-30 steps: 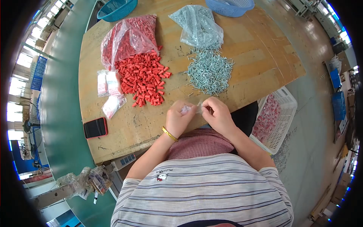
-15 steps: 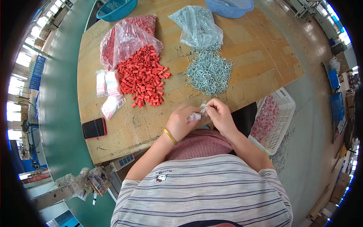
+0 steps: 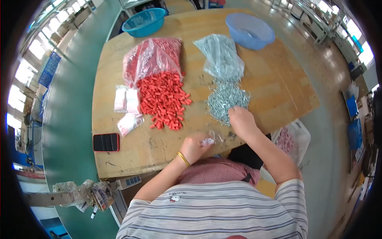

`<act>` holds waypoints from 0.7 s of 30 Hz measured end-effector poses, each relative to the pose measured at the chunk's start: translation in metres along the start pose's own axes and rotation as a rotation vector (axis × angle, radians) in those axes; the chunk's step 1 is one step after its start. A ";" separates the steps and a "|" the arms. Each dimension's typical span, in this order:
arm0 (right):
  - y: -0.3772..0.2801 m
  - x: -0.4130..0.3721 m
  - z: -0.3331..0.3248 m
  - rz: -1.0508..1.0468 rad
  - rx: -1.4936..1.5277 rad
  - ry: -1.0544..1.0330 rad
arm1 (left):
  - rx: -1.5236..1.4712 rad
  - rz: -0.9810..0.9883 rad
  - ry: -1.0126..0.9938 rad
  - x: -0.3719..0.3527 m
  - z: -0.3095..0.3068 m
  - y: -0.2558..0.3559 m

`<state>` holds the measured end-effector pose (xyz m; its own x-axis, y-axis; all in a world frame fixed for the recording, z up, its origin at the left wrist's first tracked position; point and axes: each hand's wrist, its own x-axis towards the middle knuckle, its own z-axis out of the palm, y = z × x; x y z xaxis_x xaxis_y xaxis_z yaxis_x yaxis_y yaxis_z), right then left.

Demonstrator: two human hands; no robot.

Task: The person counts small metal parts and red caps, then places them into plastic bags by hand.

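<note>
My left hand [image 3: 191, 149], with a gold bangle at its wrist, is closed on a small clear plastic bag [image 3: 212, 138] just above the near table edge. My right hand [image 3: 242, 122] reaches onto the near right side of a pile of silvery screws [image 3: 226, 99]. Its fingers are curled down against the pile, and what they pinch, if anything, is hidden. Left of the screws spreads a heap of red plastic plugs [image 3: 164, 99], spilling from a large clear bag [image 3: 153, 57]. Another large clear bag [image 3: 223, 57] lies behind the screws.
Small filled packets [image 3: 129, 121] lie left of the red heap, near a phone [image 3: 106, 142]. A teal basket [image 3: 144, 23] and a blue basket [image 3: 250, 32] stand at the table's far side. Below the right edge sits a white crate [image 3: 300, 139] holding reddish packets.
My right hand has left the small bag and moved forward to the screw pile. My left hand keeps the bag near the table edge. The camera view has tilted upward.
</note>
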<state>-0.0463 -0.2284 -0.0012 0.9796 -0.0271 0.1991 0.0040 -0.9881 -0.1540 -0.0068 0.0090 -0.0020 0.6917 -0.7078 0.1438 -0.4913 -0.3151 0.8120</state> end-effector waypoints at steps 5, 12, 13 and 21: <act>0.011 0.006 0.004 -0.062 -0.011 -0.026 | 0.081 0.014 0.013 0.004 -0.010 -0.006; 0.001 0.010 -0.002 -0.043 0.053 0.018 | 0.095 0.041 0.012 0.004 -0.007 -0.010; 0.005 0.012 0.007 -0.067 0.035 0.040 | 0.087 0.051 0.014 0.005 -0.007 -0.009; 0.021 0.011 0.011 0.024 0.212 0.057 | 0.122 0.063 0.029 0.009 -0.017 0.000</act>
<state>-0.0334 -0.2474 -0.0124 0.9671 -0.0647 0.2459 0.0286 -0.9333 -0.3581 0.0084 0.0132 0.0094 0.6714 -0.7106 0.2103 -0.5939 -0.3461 0.7263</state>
